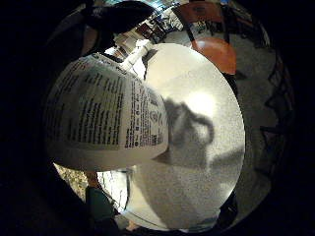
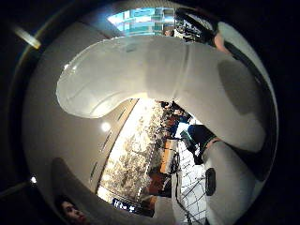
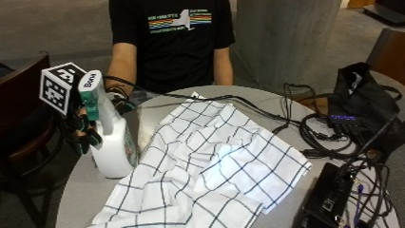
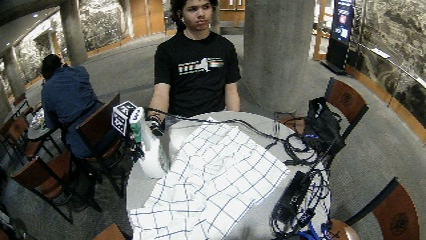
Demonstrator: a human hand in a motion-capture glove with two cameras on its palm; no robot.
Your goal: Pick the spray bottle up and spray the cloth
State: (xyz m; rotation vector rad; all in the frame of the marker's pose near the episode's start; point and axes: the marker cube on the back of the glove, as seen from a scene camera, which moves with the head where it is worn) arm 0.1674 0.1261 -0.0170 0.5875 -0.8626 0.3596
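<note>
A person stands at a round grey table (image 3: 76, 199) with the gloved right hand (image 3: 82, 130) wrapped around the neck of a white spray bottle (image 3: 114, 147), fingers curled on it just below the green trigger head (image 3: 91, 95). The bottle stands upright near the table's edge on the person's right, its base seemingly resting on the surface or only just off it; the outside view does not settle which. In the little-finger-side palm view the bottle's printed back label (image 1: 106, 110) fills much of the picture, which fits a bottle held close against the palm, with the bare tabletop beyond it. Just beside the bottle, and touching or nearly touching its lower side, lies a white cloth with a dark check pattern (image 3: 208, 166), spread in loose folds across the middle of the table. A black bag (image 3: 364, 107) and a tangle of cables (image 3: 316, 133) sit well apart on the far side. The step in hand looks like the pick-up: the grasp is made, the lift barely begun if at all. The next move would call for raising the bottle, turning the nozzle toward the cloth, and getting a finger onto the trigger, which cannot be seen to be covered now.
</note>
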